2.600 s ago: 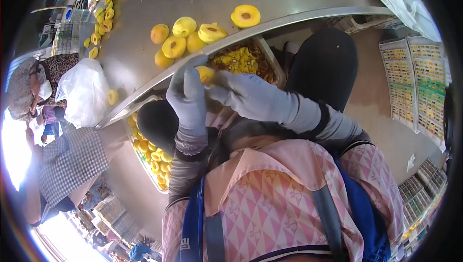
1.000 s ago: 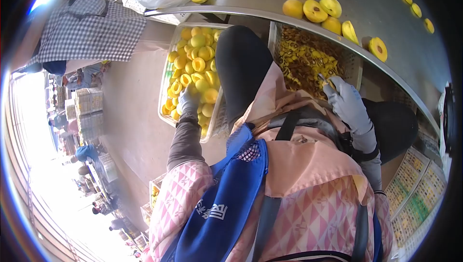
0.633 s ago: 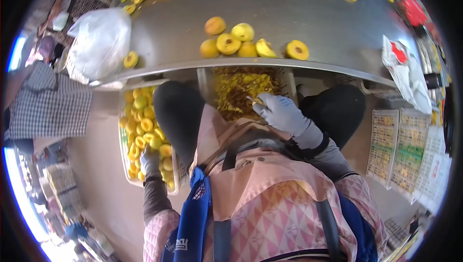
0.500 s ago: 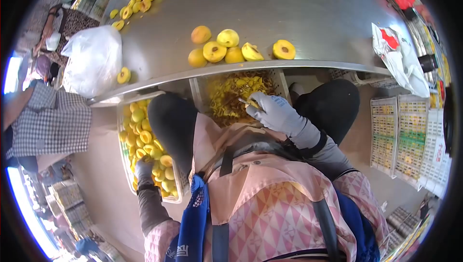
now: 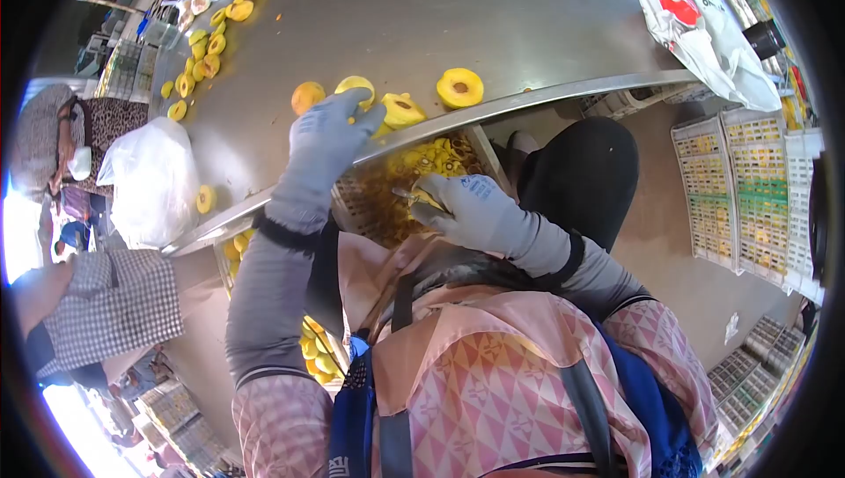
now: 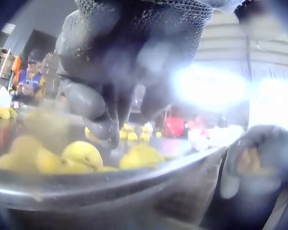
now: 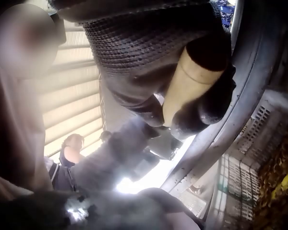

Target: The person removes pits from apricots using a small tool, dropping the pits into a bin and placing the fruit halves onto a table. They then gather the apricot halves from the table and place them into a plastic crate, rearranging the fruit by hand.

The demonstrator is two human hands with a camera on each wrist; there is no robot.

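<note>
My gloved left hand (image 5: pixel 321 139) reaches over the table edge onto a small group of yellow peaches. Its fingers spread down over the fruit, hiding part of the group; a whole peach (image 5: pixel 308 97) and a cut half (image 5: pixel 403 110) show on either side. In the left wrist view, the fingertips hang right by a peach (image 6: pixel 83 154), with nothing visible in their grasp. Another half (image 5: pixel 459 88), pit showing, lies further right. My gloved right hand (image 5: pixel 475 208) grips a wooden-handled tool (image 7: pixel 189 79) with a narrow metal tip, held over the crate of scraps.
A metal table (image 5: pixel 343 3) has a raised front edge. Under it stands a crate (image 5: pixel 487 159) of peels and pits. Peach halves (image 5: pixel 321 359) fill another crate, partly hidden behind my left arm. Plastic bags (image 5: pixel 151 174) sit at both ends; stacked crates (image 5: pixel 726 192) stand right.
My left hand has left the crate of peach halves and moved up and forward onto the table's peaches. The right hand keeps its tool over the scraps. The head view has turned.
</note>
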